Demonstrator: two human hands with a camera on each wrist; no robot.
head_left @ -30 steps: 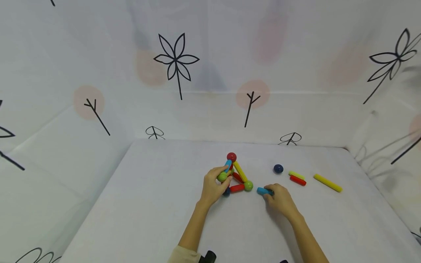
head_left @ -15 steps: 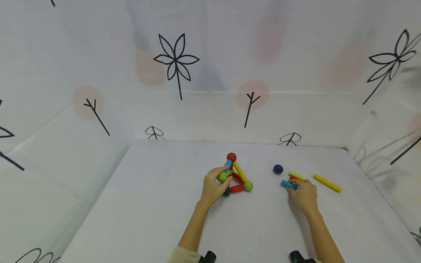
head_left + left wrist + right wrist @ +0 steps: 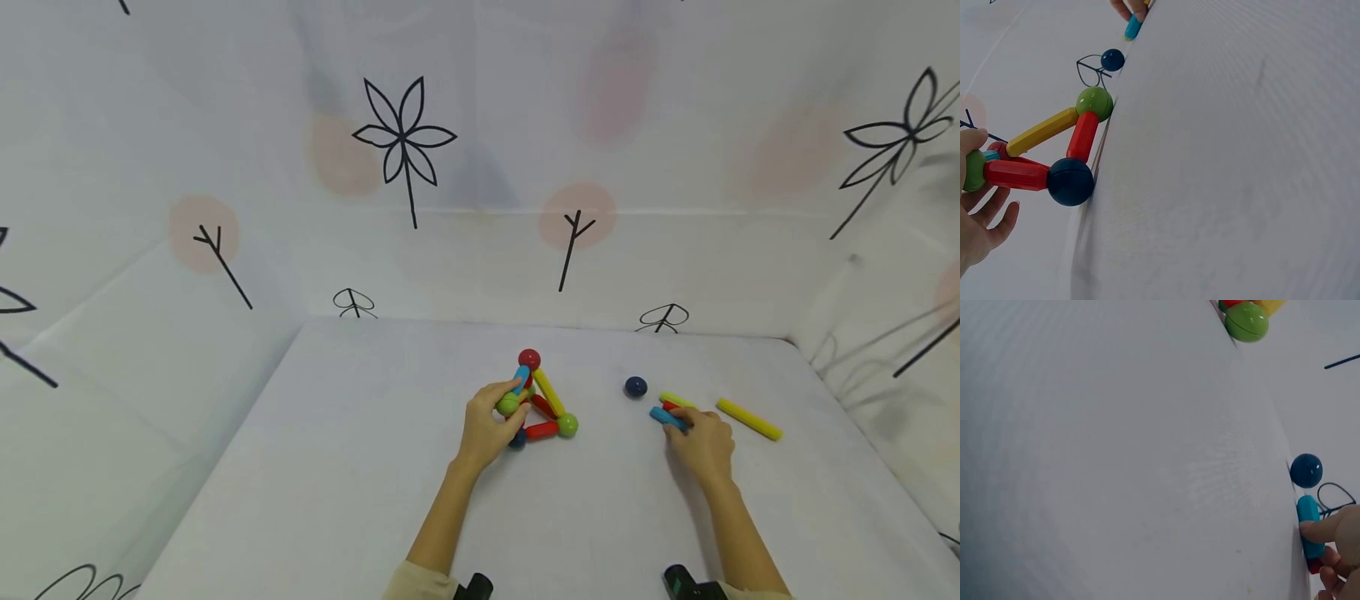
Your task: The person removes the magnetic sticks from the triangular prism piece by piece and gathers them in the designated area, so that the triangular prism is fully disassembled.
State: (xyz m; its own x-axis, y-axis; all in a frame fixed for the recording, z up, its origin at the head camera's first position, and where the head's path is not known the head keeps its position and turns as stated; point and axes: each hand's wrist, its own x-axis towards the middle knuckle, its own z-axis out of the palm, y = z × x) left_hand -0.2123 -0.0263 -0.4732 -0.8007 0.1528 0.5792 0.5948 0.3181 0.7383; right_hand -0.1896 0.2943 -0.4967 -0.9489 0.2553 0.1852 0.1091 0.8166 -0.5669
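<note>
A frame of magnetic-looking sticks and balls stands mid-table. My left hand (image 3: 483, 429) grips it at its near green ball (image 3: 507, 405), close to a blue stick (image 3: 521, 379). A red ball (image 3: 529, 360) tops the frame, and a yellow stick (image 3: 549, 392) slopes down to another green ball (image 3: 567, 425). The left wrist view shows red sticks joined to a dark blue ball (image 3: 1070, 182) at its base. Further right, my right hand (image 3: 703, 446) pinches a short blue stick (image 3: 667, 418), thumb on its side. A red stick (image 3: 1315, 566) beside it is mostly hidden by that hand.
A loose dark blue ball (image 3: 636, 387) lies behind the right hand. A yellow-green stick (image 3: 677, 399) is just beyond the fingers, and a longer yellow stick (image 3: 748, 419) lies to their right. White cloth (image 3: 375, 500) covers the table, with a printed curtain (image 3: 480, 167) behind.
My right hand has carried the blue stick rightward, from beside the frame to the loose red and yellow-green sticks. My left hand and the frame have stayed in place.
</note>
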